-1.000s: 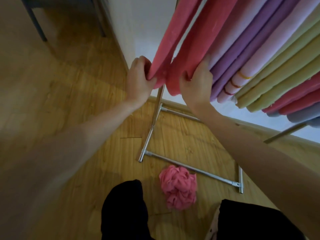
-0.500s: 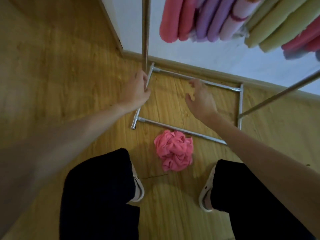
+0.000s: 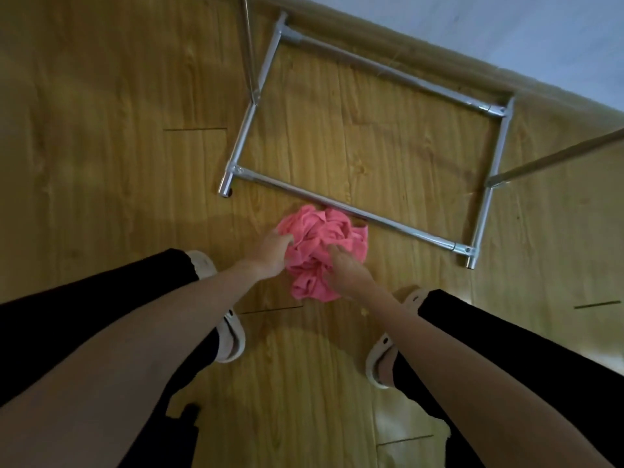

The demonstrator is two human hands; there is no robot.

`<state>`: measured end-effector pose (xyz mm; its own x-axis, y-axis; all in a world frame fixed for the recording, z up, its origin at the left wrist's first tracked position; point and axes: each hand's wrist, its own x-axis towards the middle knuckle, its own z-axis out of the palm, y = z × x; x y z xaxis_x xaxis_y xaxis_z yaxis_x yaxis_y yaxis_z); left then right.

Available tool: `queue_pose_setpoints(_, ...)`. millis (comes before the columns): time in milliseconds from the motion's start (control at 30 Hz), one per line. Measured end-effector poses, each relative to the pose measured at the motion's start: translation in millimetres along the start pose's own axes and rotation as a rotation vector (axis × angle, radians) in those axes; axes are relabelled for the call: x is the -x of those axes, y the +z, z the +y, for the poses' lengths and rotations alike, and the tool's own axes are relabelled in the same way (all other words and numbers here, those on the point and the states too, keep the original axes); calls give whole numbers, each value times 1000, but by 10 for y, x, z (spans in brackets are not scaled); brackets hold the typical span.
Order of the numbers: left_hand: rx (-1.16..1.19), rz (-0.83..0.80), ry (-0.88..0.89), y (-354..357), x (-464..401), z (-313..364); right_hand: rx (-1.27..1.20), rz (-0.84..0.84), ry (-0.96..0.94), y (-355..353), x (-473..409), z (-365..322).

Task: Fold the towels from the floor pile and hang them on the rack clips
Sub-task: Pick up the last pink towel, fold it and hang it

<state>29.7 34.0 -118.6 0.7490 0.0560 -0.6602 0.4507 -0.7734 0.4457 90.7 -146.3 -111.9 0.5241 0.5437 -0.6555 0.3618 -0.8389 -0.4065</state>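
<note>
A crumpled pink towel [image 3: 324, 244] lies on the wooden floor between my feet, touching the front bar of the metal rack base [image 3: 405, 228]. My left hand [image 3: 270, 253] grips the towel's left side, fingers curled into the cloth. From the right, my right hand [image 3: 344, 271] digs its fingers into the folds and holds the towel too. The hanging towels and the rack clips are out of view.
The rack's rectangular base sits against the baseboard and white wall [image 3: 506, 25] at the top right. Two upright poles rise from it, one on the left [image 3: 250, 55] and one on the right [image 3: 557, 157]. My feet in white slippers [image 3: 229, 336] stand on either side.
Both hands let go of the red towel hanging on the rack, dropped to the floor and took hold of the pink towel. The view tilted down, so the hanging towels left the frame.
</note>
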Motion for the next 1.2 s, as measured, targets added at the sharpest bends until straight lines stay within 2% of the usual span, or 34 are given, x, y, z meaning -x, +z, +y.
queue_pose_setpoints(133, -22, 27, 11, 325, -133, -86, 22, -11, -16, 189, -231, 41)
queue_pose_setpoints(267, -9, 44, -4, 353, -223, -90, -23, 47, -12, 200, -439, 48)
queue_pose_setpoints(467, 83, 106, 82, 153, -164, -124, 63, -84, -42, 146, -574, 61)
queue_pose_setpoints(633, -24, 98, 71, -142, 26, -100, 44, -3, -27, 93, -321, -7)
queue_pose_setpoints(767, -20, 166, 27, -397, 338, 65, 29, 32, -21, -94, 80, 6)
queue_pose_setpoints(933, 219, 355, -14, -573, 849, 500, -34, 35, 13, -411, 600, 56)
queue_pose_setpoints(1200, 675, 576, 120, -1033, 1817, 1347, -29, 103, -17, -855, 1441, 102)
